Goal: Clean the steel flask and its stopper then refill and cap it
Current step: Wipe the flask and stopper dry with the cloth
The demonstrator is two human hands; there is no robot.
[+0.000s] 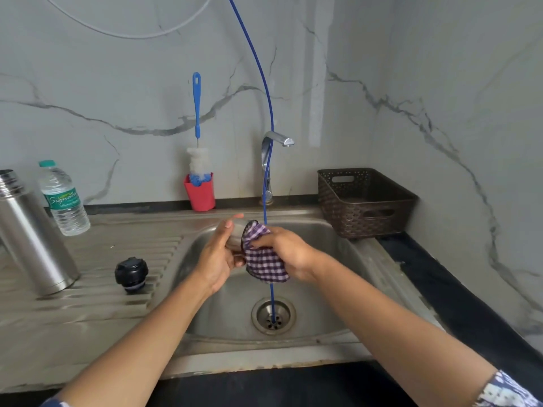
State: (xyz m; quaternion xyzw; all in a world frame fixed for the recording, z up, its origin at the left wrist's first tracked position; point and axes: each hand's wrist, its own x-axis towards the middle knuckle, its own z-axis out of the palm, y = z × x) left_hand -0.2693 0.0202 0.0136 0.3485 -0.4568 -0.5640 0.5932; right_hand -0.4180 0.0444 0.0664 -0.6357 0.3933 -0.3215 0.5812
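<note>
Over the sink basin (317, 236), my left hand (219, 257) holds a small steel cup-lid (236, 236), mostly hidden behind its fingers. My right hand (286, 252) grips a purple-and-white checked cloth (264, 259) pressed against that lid. The steel flask (30, 233) stands uncapped on the drainboard at the far left. Its black stopper (131, 274) sits on the ribbed drainboard to the right of the flask. A clear plastic water bottle (63, 198) with a green cap stands behind the flask.
A blue bottle brush (197, 127) stands in a red cup (200, 193) at the wall. The tap (271, 160) is behind the basin; a thin blue tube (266, 92) hangs down to the drain (273, 315). A brown basket (364, 201) sits at the right.
</note>
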